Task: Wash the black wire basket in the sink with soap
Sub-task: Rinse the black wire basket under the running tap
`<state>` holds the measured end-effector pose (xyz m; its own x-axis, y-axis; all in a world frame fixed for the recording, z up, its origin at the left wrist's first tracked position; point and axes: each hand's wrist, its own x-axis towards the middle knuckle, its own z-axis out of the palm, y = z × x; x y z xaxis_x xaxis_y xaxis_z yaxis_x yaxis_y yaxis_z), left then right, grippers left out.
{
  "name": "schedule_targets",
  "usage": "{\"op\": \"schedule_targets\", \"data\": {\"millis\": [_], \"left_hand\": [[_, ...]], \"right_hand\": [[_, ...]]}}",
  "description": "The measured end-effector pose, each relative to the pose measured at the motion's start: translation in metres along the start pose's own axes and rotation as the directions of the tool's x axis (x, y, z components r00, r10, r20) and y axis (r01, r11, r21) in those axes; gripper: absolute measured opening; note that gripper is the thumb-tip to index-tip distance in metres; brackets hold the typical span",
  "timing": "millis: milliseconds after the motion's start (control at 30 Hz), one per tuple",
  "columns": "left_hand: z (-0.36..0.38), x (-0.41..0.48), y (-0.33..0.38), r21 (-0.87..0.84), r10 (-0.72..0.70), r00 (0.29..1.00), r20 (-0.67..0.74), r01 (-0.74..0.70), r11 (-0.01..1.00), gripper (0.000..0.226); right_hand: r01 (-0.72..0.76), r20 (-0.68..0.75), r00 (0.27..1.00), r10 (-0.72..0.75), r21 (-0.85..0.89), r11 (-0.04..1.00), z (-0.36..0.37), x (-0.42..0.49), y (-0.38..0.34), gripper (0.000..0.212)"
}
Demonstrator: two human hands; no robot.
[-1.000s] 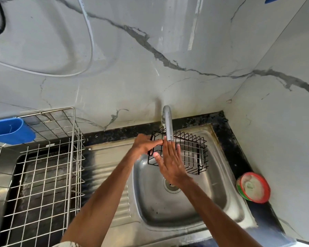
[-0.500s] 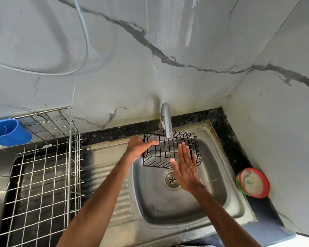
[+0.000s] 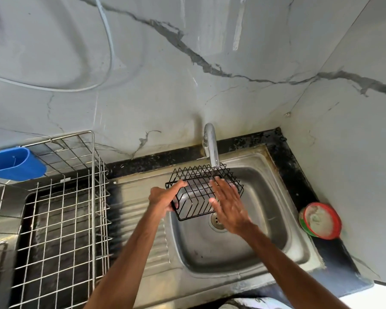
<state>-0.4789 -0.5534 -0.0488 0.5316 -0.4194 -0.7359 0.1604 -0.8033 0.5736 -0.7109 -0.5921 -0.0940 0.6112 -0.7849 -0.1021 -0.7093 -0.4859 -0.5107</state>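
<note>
one black wire basket (image 3: 195, 198): left fingers (image 3: 177, 186) grip its left end, right fingers (image 3: 225, 188) lie straight across it.

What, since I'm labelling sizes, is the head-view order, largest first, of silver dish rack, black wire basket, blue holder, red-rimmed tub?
1. silver dish rack
2. black wire basket
3. blue holder and red-rimmed tub: they look alike, and the frame edge cuts the holder, so unranked.

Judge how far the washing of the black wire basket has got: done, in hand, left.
Done: the left hand grips the black wire basket over the sink, under the tap. In hand: the right hand, fingers straight, touches its wires. Left: no suds show, so probably soaping and rinsing.
</note>
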Motion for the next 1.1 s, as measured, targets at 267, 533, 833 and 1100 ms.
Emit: {"op": "schedule_targets", "data": {"millis": [267,533,833,1100], "left_hand": [[0.000,-0.011,-0.011,-0.115,-0.056,0.998,-0.027,0.053,0.992,0.062],[-0.011,-0.023,-0.033,-0.226,-0.124,0.992,0.004,0.121,0.966,0.062],[-0.005,-0.031,-0.044,-0.295,-0.155,0.987,0.034,0.158,0.942,0.060],[-0.004,-0.031,-0.048,-0.309,-0.172,0.984,0.037,0.175,0.935,0.070]], "right_hand": [[0.073,0.070,0.995,-0.069,-0.061,0.995,-0.004,0.009,-0.036,0.082],[0.264,0.089,0.963,-0.254,-0.133,0.955,-0.006,-0.009,-0.032,0.071],[-0.222,0.269,0.932,0.244,-0.107,0.969,-0.036,0.037,0.007,0.107],[0.245,0.424,0.891,-0.165,-0.140,0.959,-0.022,0.026,-0.042,0.079]]}}
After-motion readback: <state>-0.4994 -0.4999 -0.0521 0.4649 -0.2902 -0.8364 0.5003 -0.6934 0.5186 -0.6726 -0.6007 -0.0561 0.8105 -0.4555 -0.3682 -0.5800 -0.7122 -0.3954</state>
